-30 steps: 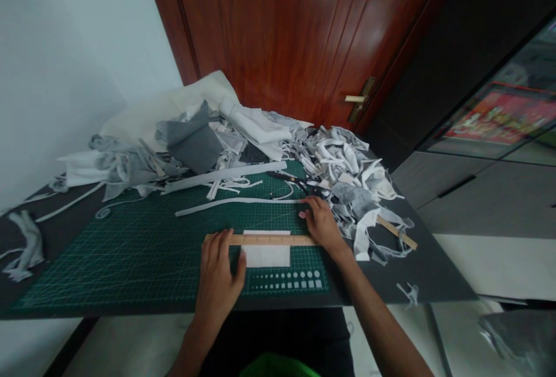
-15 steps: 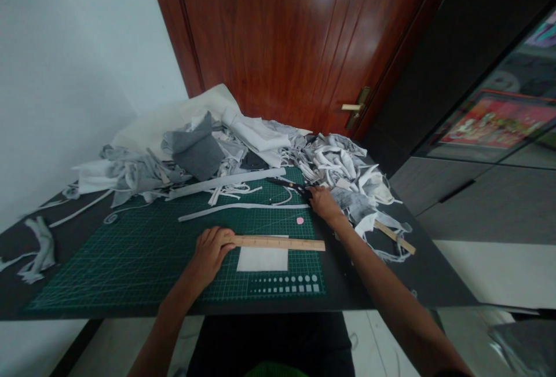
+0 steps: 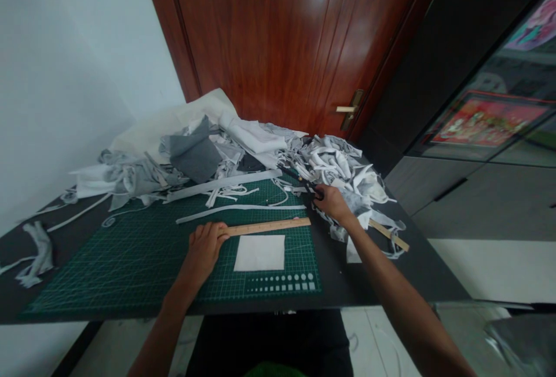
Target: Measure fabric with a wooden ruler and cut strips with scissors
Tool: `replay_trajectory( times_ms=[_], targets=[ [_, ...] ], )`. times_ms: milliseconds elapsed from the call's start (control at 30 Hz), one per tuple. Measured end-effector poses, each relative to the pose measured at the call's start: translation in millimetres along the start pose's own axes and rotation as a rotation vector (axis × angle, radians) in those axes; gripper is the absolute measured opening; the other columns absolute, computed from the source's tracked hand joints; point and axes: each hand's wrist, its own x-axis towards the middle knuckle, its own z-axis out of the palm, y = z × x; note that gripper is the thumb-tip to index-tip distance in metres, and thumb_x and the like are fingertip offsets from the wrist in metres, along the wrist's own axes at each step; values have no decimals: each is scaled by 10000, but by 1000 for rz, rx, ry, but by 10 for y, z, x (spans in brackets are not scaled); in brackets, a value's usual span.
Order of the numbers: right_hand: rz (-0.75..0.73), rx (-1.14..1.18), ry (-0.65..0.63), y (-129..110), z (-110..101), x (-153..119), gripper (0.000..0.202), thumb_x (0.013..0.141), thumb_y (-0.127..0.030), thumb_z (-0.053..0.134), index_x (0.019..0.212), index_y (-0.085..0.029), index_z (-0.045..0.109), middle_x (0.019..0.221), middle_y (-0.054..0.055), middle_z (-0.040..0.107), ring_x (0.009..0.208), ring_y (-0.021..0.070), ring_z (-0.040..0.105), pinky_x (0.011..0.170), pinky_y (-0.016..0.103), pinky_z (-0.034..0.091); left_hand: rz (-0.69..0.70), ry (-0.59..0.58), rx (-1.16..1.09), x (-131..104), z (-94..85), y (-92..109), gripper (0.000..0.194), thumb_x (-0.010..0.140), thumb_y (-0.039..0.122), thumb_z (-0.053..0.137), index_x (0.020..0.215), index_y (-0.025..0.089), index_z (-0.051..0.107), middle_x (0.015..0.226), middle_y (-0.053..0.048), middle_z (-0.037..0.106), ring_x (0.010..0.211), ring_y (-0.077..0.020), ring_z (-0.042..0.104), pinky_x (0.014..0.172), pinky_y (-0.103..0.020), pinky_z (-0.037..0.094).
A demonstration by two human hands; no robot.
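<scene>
My left hand (image 3: 207, 245) grips the left end of a wooden ruler (image 3: 269, 226), which lies slanted a little above a white rectangular cloth piece (image 3: 259, 252) on the green cutting mat (image 3: 143, 261). Black scissors (image 3: 304, 182) are in my right hand (image 3: 332, 200), its fingers round the handles, at the mat's right edge beside the scrap pile. The blades point up and left, toward the cloth scraps. A pale fabric strip (image 3: 238, 207) runs across the mat behind the ruler.
Heaps of grey and white cloth scraps (image 3: 334, 160) line the back of the dark table (image 3: 417, 273). A second wooden ruler (image 3: 388, 234) lies at the right among scraps. Behind stand a brown door (image 3: 260, 35) and, at right, a cabinet (image 3: 499, 197).
The ruler has moved up off the white cloth piece, its right end now covering most of the pink item. My right hand has shifted slightly right with the scissors.
</scene>
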Motion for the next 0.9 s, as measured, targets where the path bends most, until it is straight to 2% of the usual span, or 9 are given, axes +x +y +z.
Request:
replay_trajectory(
  times_ms=[167,267,333,433,500,567,667,767,900],
  targets=[
    [-110,347,105,-43,-83,-211,350,854,-354,621,1161,-188,645,1026,77,734,955,226,702,929,383,561,55,38,16,296,11,78,186,993,288,509,1074,221,662,1136,-105,686,1116,-324,570,984,-493,459],
    [-167,504,126,-186,-69,-384,457,883,-572,632,1173,-220,601,923,41,673,849,206,663,824,358,571,59,67,24,399,6,158,177,973,262,538,1080,223,673,1207,-121,665,1198,-343,545,1044,-535,435],
    [-192,629,119,-321,-62,-507,541,881,-705,607,1166,-247,569,876,20,619,787,198,637,770,352,566,40,109,27,362,5,288,236,984,243,511,1164,211,661,1277,-141,633,1239,-351,525,1064,-552,430],
    [-211,880,100,-547,-86,-657,638,833,-851,558,1097,-271,518,879,24,563,785,217,628,758,375,560,41,184,-18,131,56,661,304,1014,224,449,1255,177,629,1284,-155,612,1242,-346,524,1078,-547,444],
    [-212,1002,96,-673,-126,-709,590,842,-823,579,1045,-275,500,879,20,540,798,224,631,774,386,554,104,155,-70,-83,147,981,312,1039,259,435,1280,187,618,1311,-144,603,1250,-332,532,1070,-520,469],
    [-191,1093,104,-746,-173,-722,477,873,-707,640,995,-270,493,832,-1,506,776,216,629,776,386,547,147,143,-102,-274,275,1268,321,1034,312,481,1301,195,614,1356,-145,586,1290,-336,523,1097,-529,462],
    [-147,1096,106,-734,-236,-708,359,906,-568,666,945,-266,475,755,-30,492,727,204,627,775,389,547,142,168,-83,-424,468,1490,438,993,320,544,1400,160,569,1456,-182,529,1384,-382,463,1162,-600,408],
    [-122,973,94,-631,-287,-717,344,912,-544,674,954,-270,471,819,0,609,794,219,667,825,402,549,178,131,-78,-409,545,1448,463,1002,279,508,1447,156,545,1512,-173,520,1445,-372,430,1222,-634,336],
    [-118,899,43,-509,-331,-814,365,880,-535,710,996,-275,483,941,43,678,879,236,671,811,382,542,320,-39,-149,-299,375,1216,530,966,152,445,1485,221,531,1583,-106,503,1511,-306,385,1276,-633,247]
  ],
)
